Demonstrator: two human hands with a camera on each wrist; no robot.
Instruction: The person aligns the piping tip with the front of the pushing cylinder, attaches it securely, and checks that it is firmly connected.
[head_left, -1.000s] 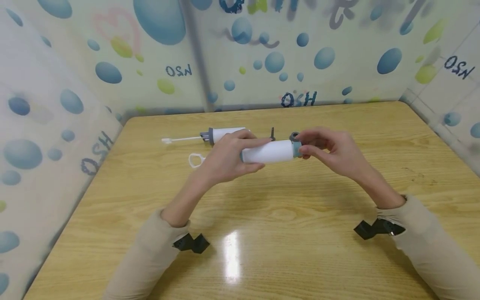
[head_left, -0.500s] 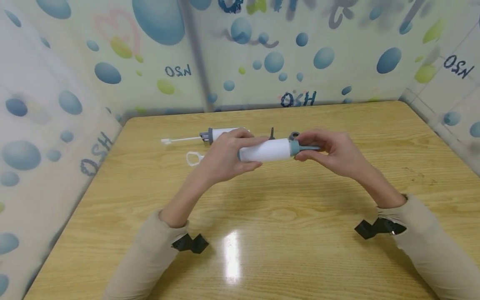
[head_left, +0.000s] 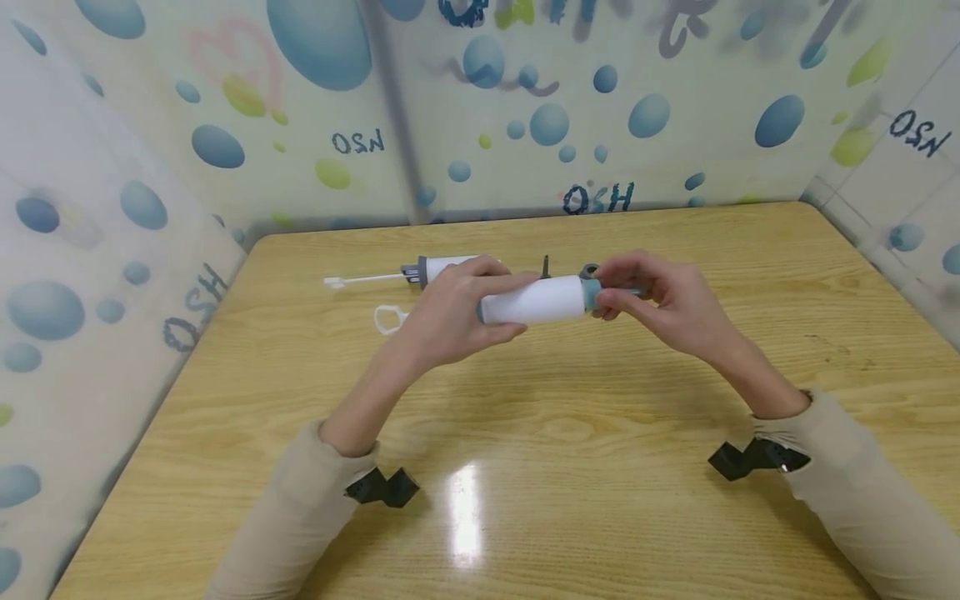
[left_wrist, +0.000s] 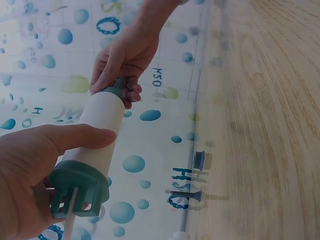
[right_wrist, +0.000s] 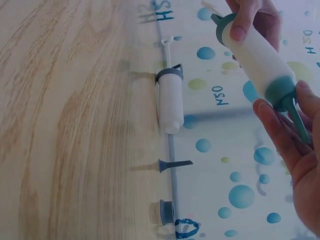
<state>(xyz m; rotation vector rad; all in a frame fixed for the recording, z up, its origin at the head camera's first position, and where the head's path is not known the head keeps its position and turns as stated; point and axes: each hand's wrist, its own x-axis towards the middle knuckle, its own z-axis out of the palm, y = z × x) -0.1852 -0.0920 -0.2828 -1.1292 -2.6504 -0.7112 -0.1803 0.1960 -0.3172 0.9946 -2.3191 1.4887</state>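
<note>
My left hand [head_left: 461, 321] grips the white barrel of a piping syringe [head_left: 536, 302], held level above the table. In the left wrist view its teal collar [left_wrist: 82, 177] hangs past my palm, with a white plunger rod [left_wrist: 73, 215] running out of it. The rod's ring handle [head_left: 405, 316] shows left of my hand in the head view. At the other end, the fingers and thumb of my right hand [head_left: 671, 304] pinch the teal cap [right_wrist: 280, 90]. A thin tapered teal nozzle [right_wrist: 299, 121] sticks out between those fingers.
A second syringe [right_wrist: 171, 102], white with a grey collar, lies at the back of the wooden table [head_left: 555, 467], partly behind my left hand. A grey nozzle [right_wrist: 176, 164] and a short grey round fitting [right_wrist: 166, 212] stand in line with it. A patterned wall [head_left: 510, 167] rises behind.
Half a second ago my right fingers were spread, baring the nozzle; now they have come together around the cap again. The left hand and barrel have hardly moved.
</note>
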